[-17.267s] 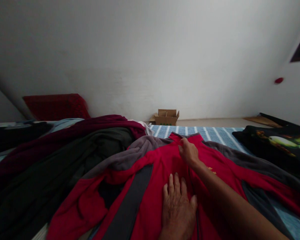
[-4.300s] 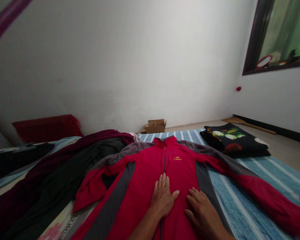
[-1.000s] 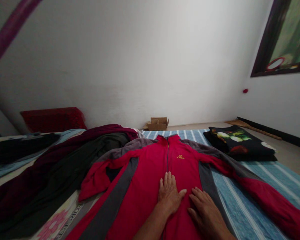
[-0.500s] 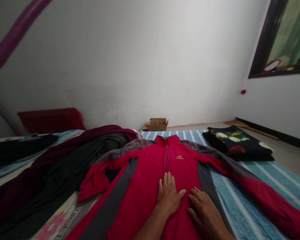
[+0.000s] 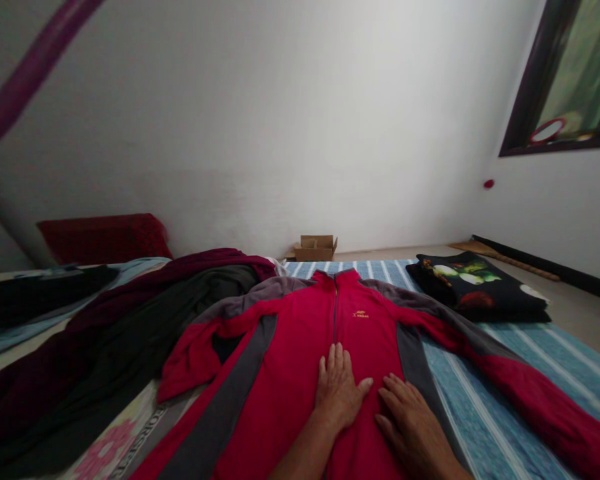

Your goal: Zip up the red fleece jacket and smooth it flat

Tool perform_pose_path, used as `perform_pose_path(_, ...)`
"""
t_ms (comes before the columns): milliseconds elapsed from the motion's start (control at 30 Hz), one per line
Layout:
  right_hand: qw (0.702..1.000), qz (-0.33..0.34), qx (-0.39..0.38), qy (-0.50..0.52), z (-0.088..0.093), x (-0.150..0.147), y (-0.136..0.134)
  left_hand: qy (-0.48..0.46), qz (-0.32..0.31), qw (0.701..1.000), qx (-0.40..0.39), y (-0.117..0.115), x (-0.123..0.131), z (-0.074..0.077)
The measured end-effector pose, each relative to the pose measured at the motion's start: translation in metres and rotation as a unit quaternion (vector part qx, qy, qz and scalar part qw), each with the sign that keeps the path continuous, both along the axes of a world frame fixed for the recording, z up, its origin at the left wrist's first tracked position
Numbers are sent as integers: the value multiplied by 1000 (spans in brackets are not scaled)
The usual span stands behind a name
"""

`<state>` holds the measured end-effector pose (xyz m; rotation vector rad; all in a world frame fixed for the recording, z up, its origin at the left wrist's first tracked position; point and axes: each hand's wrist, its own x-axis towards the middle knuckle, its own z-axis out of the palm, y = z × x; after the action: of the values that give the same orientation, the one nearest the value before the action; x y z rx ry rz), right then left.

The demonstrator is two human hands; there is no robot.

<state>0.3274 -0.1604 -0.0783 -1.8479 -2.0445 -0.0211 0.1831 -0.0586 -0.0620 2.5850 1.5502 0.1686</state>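
A red jacket (image 5: 300,373) with grey side panels and a front zip lies spread out, front side up, its collar pointing away from me. My left hand (image 5: 339,390) rests flat on the middle of its front beside the zip, fingers extended and thumb out. To the right, my right hand (image 5: 410,413) lies on the jacket's lower right front, fingers loosely spread. Neither hand grips the cloth. One sleeve bends at the left; the other stretches out toward the lower right.
Dark green and maroon clothes (image 5: 130,340) are heaped at the left. A folded black patterned cloth (image 5: 480,287) lies at the right on the blue striped sheet (image 5: 535,353). Behind are a cardboard box (image 5: 315,249), a red covered object (image 5: 105,239) and a wall.
Both hands stay in nearly the same place on the jacket. The whole view has shifted very slightly.
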Motion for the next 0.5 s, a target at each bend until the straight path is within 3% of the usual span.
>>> perform_pose_path(500,999,0,34,37,-3,0,3,1,1,1000,6,-1,0,1)
